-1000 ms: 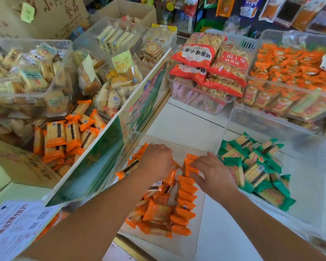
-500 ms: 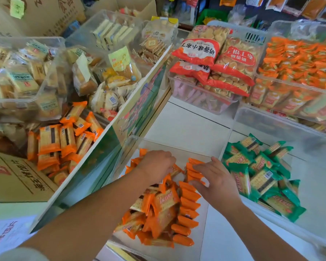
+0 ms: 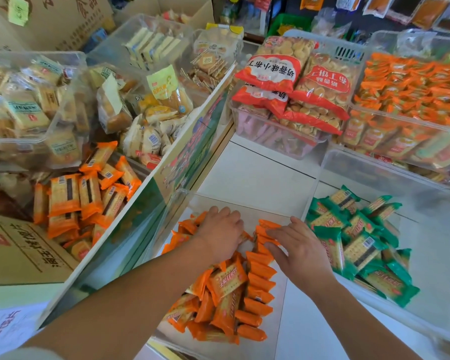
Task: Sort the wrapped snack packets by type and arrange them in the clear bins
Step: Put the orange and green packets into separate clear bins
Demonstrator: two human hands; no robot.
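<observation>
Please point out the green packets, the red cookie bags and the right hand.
green packets (image 3: 359, 250): head view, middle of the pile.
red cookie bags (image 3: 270, 70): head view, top bag's label.
right hand (image 3: 302, 246): head view, back of hand.

White characters, upside down from this view, read 奶香味小布丁 on the red-and-clear bag of small round biscuits. The second red-and-clear biscuit bag just beside it shows 奶香味 and 布丁. Print on the brown cardboard box and the orange wrapped packets cannot be read.
</observation>
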